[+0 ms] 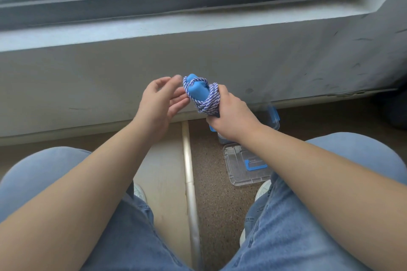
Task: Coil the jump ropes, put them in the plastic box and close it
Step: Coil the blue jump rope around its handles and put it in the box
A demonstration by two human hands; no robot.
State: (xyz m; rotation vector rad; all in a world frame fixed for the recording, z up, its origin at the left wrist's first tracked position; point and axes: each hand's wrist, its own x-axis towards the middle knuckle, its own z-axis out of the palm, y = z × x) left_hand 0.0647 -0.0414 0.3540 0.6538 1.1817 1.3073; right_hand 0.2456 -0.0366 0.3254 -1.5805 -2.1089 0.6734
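Item: 1 jump rope, blue-and-white cord wound round 2 blue handles, centre of the frame.

Risks, as judged:
- The coil has no visible tie. If the grip loosens on the way down, the outer turns could slip off the handle ends and the bundle would spring open.
- The plastic box is mostly hidden under the right wrist, so a blind drop could hit its rim or land on the floor.
- A loop left hanging over the rim would stop the lid from seating and its blue clips from closing.

Position and hands:
- Right hand: fingers wrapped round the lower part of the bundle, handles pointing up and left.
- Left hand: fingers relaxed and spread, holding nothing, just left of the rope. Whether the blurred fingertips touch the cord cannot be told.
- The rope is held in the air, with the box below it on the floor, centre right. The lid lies apart, lower right of centre.
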